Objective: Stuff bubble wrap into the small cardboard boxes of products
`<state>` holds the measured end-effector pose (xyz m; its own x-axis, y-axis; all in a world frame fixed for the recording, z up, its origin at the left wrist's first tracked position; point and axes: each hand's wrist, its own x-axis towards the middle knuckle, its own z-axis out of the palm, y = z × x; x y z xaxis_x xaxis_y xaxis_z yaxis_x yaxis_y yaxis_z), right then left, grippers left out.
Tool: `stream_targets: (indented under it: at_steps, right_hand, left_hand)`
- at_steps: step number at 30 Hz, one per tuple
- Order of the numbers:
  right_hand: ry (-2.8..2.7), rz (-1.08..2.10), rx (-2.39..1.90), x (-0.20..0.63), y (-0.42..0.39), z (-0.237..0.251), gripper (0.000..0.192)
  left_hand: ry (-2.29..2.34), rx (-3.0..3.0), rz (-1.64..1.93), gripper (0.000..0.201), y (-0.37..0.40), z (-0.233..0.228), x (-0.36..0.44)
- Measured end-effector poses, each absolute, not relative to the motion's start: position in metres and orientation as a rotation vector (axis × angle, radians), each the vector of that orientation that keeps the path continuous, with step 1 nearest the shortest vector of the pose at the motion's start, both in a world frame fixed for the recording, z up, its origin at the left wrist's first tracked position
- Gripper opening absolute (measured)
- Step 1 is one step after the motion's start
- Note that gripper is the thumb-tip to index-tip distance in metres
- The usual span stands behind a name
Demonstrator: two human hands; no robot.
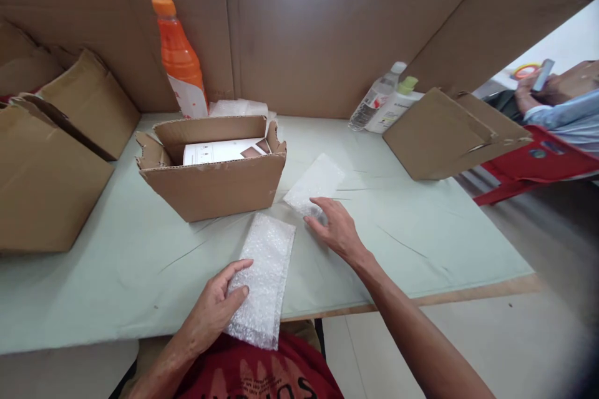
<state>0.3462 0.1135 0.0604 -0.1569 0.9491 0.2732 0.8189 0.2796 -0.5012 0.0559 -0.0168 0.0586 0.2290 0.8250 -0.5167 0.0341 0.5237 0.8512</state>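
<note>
My left hand (218, 307) grips the left edge of a bubble wrap bag (262, 274), its thumb and index finger on top and the other fingers partly hidden. The bag lies at the front of the table, its lower end over the edge. My right hand (337, 229) is open, thumb and index finger apart, at the near end of a smaller piece of bubble wrap (321, 181) lying flat. Whether the fingertips touch it I cannot tell. Just behind the bag stands an open cardboard box (219, 190) with a white printed box (218, 151) inside.
More cardboard boxes (42, 181) stand at the left, another (442, 137) at the right. An orange bottle (182, 62), folded bubble wrap (238, 107), a clear bottle (374, 100) and a white bottle (393, 111) line the cardboard wall. Beyond it, a person's arm (556, 115) shows above a red chair (552, 153).
</note>
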Motion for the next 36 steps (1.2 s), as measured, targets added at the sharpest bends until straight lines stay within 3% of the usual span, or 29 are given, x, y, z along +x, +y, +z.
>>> stream_targets:
  at_steps: [3, 6, 13, 17, 23, 28, 30, 36]
  right_hand:
    - [-2.173, 0.16, -1.535, 0.349, 0.138, 0.051, 0.024]
    - [-2.111, 0.135, -1.55, 0.353, 0.146, 0.06, 0.025]
    - [-2.165, 0.191, -1.244, 0.332, 0.085, 0.107, 0.022]
    - [-2.457, 0.387, -1.243, 0.312, 0.07, 0.09, 0.022]
    - [-2.418, 0.545, -1.259, 0.318, 0.082, 0.073, 0.034]
    - [-2.471, 0.437, -1.324, 0.312, 0.089, 0.064, 0.014]
    - [-2.492, 0.429, -1.333, 0.31, 0.09, 0.063, 0.012]
    - [-2.625, 0.41, -1.37, 0.309, 0.091, 0.075, 0.029]
  left_hand:
    - [1.219, 0.884, 0.644, 0.062, -0.012, 0.061, 0.061]
    - [1.211, 0.918, 0.619, 0.061, -0.004, 0.059, 0.072]
    - [1.192, 0.997, 0.629, 0.06, 0.01, 0.06, 0.085]
    - [1.179, 0.984, 0.646, 0.064, 0.009, 0.061, 0.084]
    - [1.107, 0.925, 0.699, 0.064, -0.01, 0.065, 0.074]
    - [1.077, 0.875, 0.7, 0.057, -0.029, 0.066, 0.053]
    - [1.074, 1.057, 0.657, 0.052, -0.032, 0.065, 0.045]
    - [1.163, 2.26, 0.613, 0.062, -0.017, 0.061, 0.037]
